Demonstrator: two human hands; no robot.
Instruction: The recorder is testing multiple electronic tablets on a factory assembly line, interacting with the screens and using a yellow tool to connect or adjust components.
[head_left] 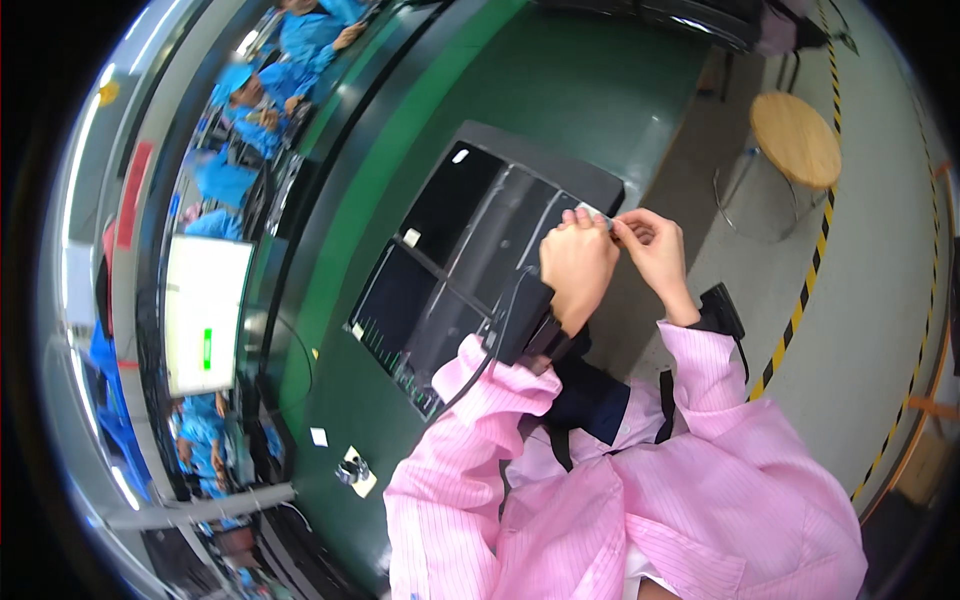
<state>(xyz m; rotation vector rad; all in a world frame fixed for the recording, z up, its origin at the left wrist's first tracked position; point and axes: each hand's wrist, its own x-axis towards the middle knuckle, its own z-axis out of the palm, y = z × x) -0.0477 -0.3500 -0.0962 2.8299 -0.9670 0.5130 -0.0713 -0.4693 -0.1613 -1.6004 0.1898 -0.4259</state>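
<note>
A dark tray-like case lies on the green table, with flat black panels in its sections. Over its right edge, my left hand is closed, with the fingers curled at a small whitish piece. My right hand meets it from the right, thumb and forefinger pinched together at the same piece. What kind of thing the piece is cannot be made out. Black devices are strapped at both my wrists.
A wooden-topped stool stands on the floor at far right, beside yellow-black floor tape. Left of the green table is a lit screen. A small metallic object lies at near left. People in blue work beyond.
</note>
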